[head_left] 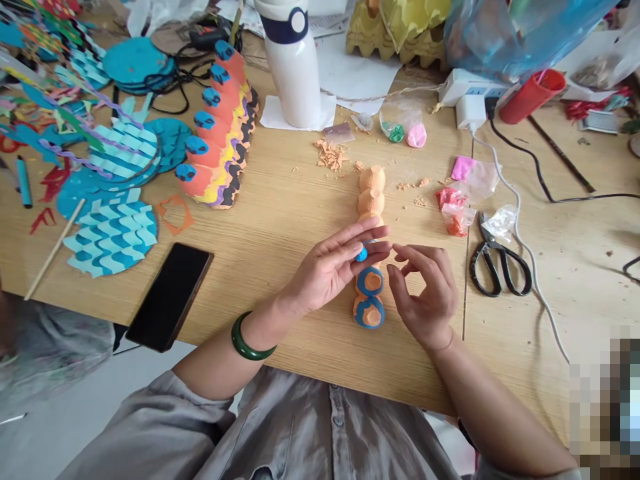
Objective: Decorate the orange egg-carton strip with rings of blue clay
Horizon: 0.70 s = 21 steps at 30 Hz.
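- A light oak-veneer worktable (260, 267) ran across the view, its long front edge dropping away to the floor.
- A pale grey floor (90, 380) showed below that edge.
- A crumpled grey fabric (55, 347) hung at lower left, blurred.
- Soft, even light lay across the tabletop.

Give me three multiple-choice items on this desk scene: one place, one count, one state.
1. Where is the green bangle? A. Right wrist B. Left wrist C. On the desk
2. How many blue rounds with orange centres show on the clay column? A. Two B. Three C. Five
3. What is the left hand holding? A. Scissors B. A phone C. A small blue clay ball

1 B: it circles the left wrist.
2 A: both show just below the left hand.
3 C: the ball sits at its fingers.
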Each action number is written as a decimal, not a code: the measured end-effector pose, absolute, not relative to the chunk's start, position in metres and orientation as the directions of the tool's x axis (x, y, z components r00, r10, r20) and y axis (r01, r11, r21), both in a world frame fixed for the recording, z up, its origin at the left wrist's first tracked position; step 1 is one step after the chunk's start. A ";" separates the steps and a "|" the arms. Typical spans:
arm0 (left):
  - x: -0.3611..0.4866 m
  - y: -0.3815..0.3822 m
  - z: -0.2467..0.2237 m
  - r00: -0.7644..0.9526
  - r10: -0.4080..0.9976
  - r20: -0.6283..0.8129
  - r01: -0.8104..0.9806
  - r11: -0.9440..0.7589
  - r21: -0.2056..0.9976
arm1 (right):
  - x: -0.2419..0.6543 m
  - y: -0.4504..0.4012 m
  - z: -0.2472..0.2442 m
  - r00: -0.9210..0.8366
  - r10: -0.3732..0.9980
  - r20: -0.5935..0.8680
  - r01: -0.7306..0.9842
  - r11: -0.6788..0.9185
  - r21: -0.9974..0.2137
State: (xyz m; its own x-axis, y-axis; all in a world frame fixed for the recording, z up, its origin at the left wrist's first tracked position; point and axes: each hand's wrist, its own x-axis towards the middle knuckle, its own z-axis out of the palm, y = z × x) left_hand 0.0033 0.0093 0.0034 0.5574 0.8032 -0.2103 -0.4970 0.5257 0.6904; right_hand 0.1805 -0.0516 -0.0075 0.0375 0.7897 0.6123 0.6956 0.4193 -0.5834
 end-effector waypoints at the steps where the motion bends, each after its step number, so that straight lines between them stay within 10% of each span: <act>1: 0.003 0.007 0.004 0.560 0.808 -0.183 -0.497 0.505 0.705 | 0.180 -0.052 -0.006 0.040 0.771 0.635 0.714 0.423 -0.558; 8: 0.004 -0.002 0.002 0.587 0.810 -0.003 -0.441 0.322 0.838 | 0.175 -0.055 0.001 -0.105 0.728 0.677 0.735 0.516 -0.441; 21: 0.003 0.002 -0.001 0.490 0.871 -0.042 -0.217 0.168 0.962 | 0.177 -0.053 -0.009 0.101 0.846 0.523 0.572 0.381 -0.727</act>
State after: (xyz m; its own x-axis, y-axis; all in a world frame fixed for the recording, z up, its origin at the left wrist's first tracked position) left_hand 0.0031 0.0017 -0.0012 0.4899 0.8707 -0.0420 -0.2166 0.1683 0.9617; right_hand 0.1767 -0.0529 -0.0088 0.1015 0.8463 0.5229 0.5716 0.3806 -0.7269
